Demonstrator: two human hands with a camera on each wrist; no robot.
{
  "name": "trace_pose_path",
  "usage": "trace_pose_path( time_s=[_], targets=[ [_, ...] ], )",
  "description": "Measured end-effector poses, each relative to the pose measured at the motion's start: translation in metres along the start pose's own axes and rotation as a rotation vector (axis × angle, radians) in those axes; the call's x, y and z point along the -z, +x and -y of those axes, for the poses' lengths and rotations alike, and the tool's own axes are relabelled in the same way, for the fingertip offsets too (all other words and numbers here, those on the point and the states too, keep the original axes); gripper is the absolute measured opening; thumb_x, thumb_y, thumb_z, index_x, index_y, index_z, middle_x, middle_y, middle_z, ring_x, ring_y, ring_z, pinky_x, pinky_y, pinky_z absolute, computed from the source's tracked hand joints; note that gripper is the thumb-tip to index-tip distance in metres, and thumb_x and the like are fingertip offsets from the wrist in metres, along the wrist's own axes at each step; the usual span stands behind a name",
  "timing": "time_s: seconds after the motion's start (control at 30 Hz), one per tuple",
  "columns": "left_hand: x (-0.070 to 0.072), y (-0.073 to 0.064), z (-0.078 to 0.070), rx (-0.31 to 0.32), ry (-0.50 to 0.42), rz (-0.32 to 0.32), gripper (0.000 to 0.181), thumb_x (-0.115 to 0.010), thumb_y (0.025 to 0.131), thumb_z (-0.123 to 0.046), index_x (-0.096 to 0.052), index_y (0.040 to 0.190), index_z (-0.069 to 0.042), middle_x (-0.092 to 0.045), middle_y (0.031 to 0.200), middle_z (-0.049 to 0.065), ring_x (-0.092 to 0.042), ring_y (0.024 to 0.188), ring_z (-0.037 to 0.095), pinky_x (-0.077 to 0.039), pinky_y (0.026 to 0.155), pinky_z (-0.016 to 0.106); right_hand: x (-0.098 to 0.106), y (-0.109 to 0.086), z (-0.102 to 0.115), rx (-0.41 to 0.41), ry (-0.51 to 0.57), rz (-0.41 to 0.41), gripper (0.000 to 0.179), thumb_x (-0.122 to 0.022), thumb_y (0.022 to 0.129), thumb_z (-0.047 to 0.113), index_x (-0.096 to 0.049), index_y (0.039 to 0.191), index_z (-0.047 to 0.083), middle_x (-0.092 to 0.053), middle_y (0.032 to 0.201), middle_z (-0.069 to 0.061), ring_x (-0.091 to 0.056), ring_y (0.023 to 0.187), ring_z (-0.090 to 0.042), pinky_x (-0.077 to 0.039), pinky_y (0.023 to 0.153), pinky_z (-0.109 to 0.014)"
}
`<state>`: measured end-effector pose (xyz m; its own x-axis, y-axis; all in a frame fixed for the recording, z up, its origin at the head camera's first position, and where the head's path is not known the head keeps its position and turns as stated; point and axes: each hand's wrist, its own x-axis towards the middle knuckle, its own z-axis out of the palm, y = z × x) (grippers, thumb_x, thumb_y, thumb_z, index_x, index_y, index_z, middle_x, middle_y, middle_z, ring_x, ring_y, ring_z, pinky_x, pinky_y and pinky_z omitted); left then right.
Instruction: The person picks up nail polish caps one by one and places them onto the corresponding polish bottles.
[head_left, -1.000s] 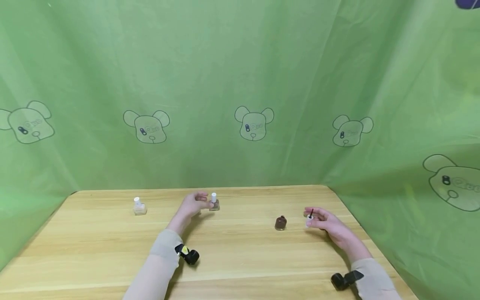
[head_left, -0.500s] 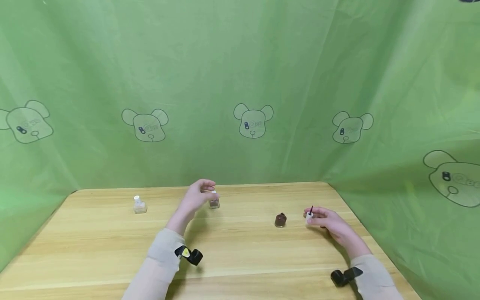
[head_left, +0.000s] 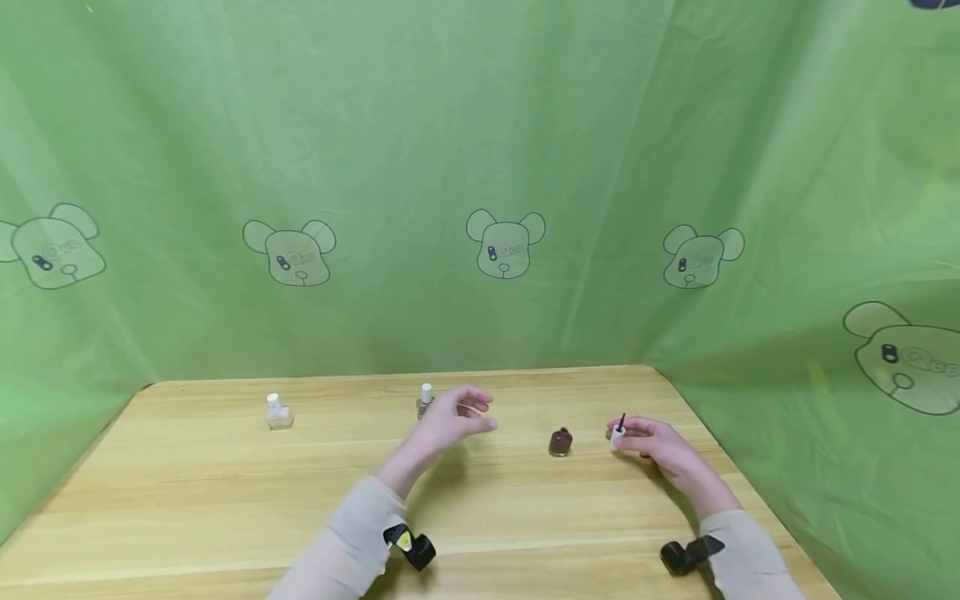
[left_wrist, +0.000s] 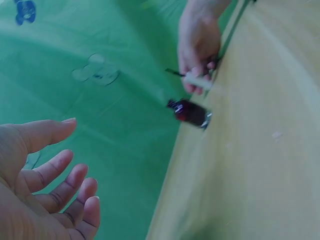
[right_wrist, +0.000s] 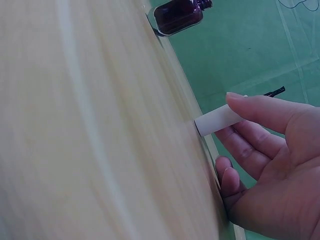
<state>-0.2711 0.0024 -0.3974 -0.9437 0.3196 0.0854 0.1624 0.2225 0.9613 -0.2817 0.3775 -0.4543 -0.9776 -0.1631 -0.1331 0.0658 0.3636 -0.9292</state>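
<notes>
My right hand pinches the white cap of a nail polish bottle between thumb and fingers, its dark brush pointing up. The cap's flat end is right at the tabletop. To its left stands the uncapped dark red nail polish bottle, neck bare. My left hand hangs over the table with loosely spread fingers and nothing in them, between that bottle and a capped nail polish bottle. The hand partly covers this capped bottle in the head view.
A clear nail polish bottle with a white cap stands at the far left of the wooden table. Green curtains printed with bear heads hang behind the table and along its sides.
My left hand has left the middle capped bottle and moved right, toward the dark red one. My right hand keeps its pinch on the cap, almost unmoved.
</notes>
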Motion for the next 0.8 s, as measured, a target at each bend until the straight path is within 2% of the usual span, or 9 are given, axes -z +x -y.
trace_pose_path(
  time_s=[0.27, 0.47, 0.7, 0.8],
  targets=[
    [-0.027, -0.002, 0.005, 0.007, 0.042, 0.071, 0.038, -0.077, 0.08, -0.017, -0.064, 0.113, -0.006, -0.066, 0.109, 0.007, -0.059, 0.094, 0.015, -0.051, 0.081, 0.027, 0.0, 0.0, -0.002, -0.003, -0.011, -0.012, 0.046, -0.067, 0.09, 0.016, -0.055, 0.128, -0.007, -0.07, 0.104, 0.017, -0.056, 0.097, 0.004, -0.037, 0.082, -0.026],
    [-0.042, -0.003, 0.009, -0.004, 0.057, 0.098, 0.035, -0.077, 0.08, -0.014, -0.065, 0.11, -0.003, -0.067, 0.106, 0.009, -0.059, 0.091, 0.015, -0.05, 0.079, 0.026, -0.001, 0.001, -0.002, -0.016, -0.027, -0.024, 0.041, -0.067, 0.09, 0.017, -0.06, 0.123, -0.004, -0.069, 0.103, 0.019, -0.054, 0.097, 0.004, -0.036, 0.083, -0.026],
    [-0.058, -0.001, 0.015, 0.009, 0.051, 0.134, 0.033, -0.078, 0.079, -0.014, -0.065, 0.108, -0.005, -0.065, 0.114, 0.018, -0.059, 0.09, 0.015, -0.05, 0.077, 0.025, -0.001, 0.002, 0.002, -0.045, -0.046, -0.026, 0.045, -0.067, 0.091, 0.022, -0.058, 0.127, -0.002, -0.071, 0.108, 0.014, -0.055, 0.096, 0.003, -0.035, 0.082, -0.03],
    [-0.064, 0.002, 0.019, 0.021, 0.038, 0.14, 0.035, -0.078, 0.079, -0.014, -0.065, 0.11, -0.005, -0.064, 0.116, 0.018, -0.059, 0.09, 0.013, -0.051, 0.077, 0.024, -0.003, 0.003, 0.003, -0.051, -0.049, -0.028, 0.046, -0.068, 0.09, 0.023, -0.058, 0.128, -0.002, -0.071, 0.107, 0.014, -0.055, 0.096, 0.003, -0.034, 0.082, -0.03]
  ],
)
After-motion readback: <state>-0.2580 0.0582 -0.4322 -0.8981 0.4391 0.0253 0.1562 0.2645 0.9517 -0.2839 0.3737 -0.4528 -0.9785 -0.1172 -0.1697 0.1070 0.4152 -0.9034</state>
